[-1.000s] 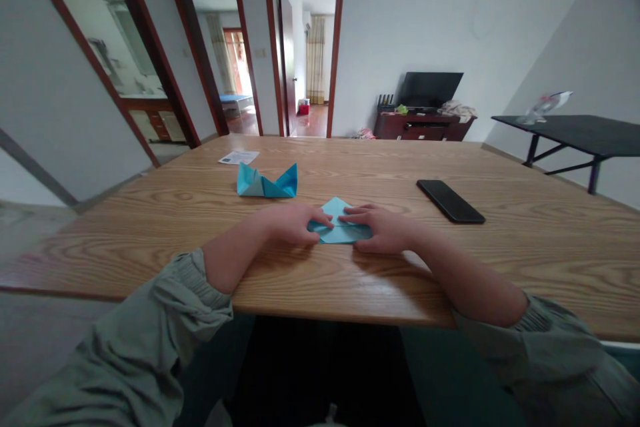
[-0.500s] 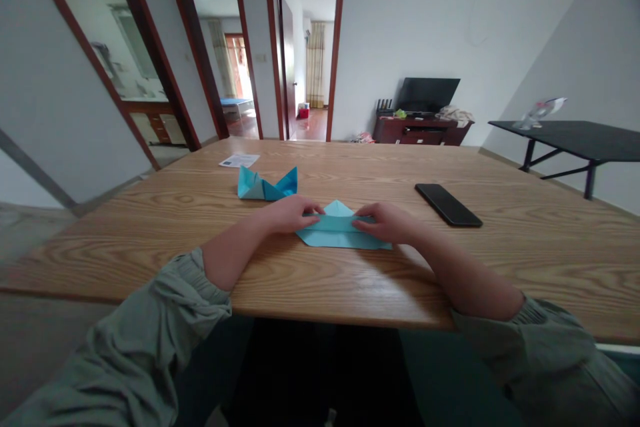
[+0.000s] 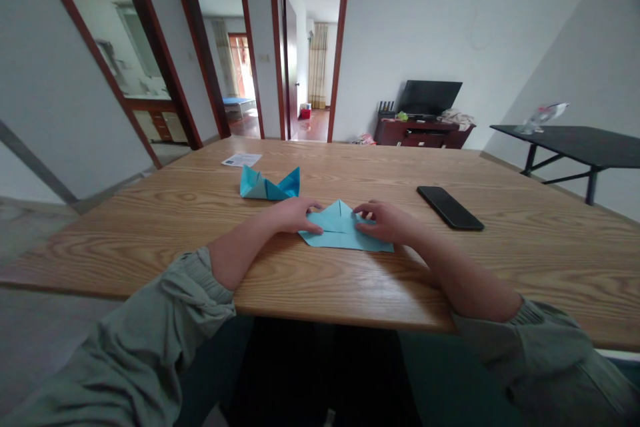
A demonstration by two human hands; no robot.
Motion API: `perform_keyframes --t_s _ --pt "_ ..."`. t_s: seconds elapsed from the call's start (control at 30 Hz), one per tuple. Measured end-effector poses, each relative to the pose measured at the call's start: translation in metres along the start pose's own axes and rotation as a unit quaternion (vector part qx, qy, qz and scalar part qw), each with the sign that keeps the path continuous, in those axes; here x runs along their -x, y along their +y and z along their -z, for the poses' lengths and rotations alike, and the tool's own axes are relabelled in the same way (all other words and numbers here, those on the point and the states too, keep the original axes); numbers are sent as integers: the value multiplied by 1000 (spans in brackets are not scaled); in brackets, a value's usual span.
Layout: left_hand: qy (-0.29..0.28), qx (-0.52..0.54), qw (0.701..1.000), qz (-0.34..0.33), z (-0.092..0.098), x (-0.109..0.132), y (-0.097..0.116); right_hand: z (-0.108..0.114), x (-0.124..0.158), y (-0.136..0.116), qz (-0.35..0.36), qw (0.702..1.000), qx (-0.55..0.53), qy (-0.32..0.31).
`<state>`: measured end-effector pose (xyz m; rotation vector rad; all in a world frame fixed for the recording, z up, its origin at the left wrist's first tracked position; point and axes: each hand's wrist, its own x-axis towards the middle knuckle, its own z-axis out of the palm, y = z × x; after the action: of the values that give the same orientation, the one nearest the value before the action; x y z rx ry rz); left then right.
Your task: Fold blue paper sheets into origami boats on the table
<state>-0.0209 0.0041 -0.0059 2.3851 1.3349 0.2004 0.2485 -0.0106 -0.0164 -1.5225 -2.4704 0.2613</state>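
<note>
Left hand (image 3: 295, 215) and right hand (image 3: 385, 223) both sit on a pale blue folded paper sheet (image 3: 340, 237) lying on a wooden table (image 3: 350, 297), with the sheet between the two sets of fingers. Main change: compared with a second ago, the sheet is spread wider, its near edge running out past the right fingertips, with a triangular peak showing between the hands and a centre crease visible. Left fingers (image 3: 311, 225) are open, lying on the sheet's left side, no pinch. Right fingers (image 3: 363, 221) are slightly curled, tips resting on the upper flap, also not gripping. Just beyond the left fingers sits a folded blue paper boat shape (image 3: 265, 185). Well right of the right fingers lies a black smartphone (image 3: 450, 207). Farther ahead of the left fingers is a small printed paper slip (image 3: 242, 159).
</note>
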Motion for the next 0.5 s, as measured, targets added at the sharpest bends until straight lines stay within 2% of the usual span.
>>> perform_keyframes --t_s 0.17,0.5 --pt "-36 25 998 38 3 1 0 3 1 -1 -2 1000 -11 -18" --pt "-40 5 999 31 3 0 0 11 6 -6 -4 999 -16 -49"
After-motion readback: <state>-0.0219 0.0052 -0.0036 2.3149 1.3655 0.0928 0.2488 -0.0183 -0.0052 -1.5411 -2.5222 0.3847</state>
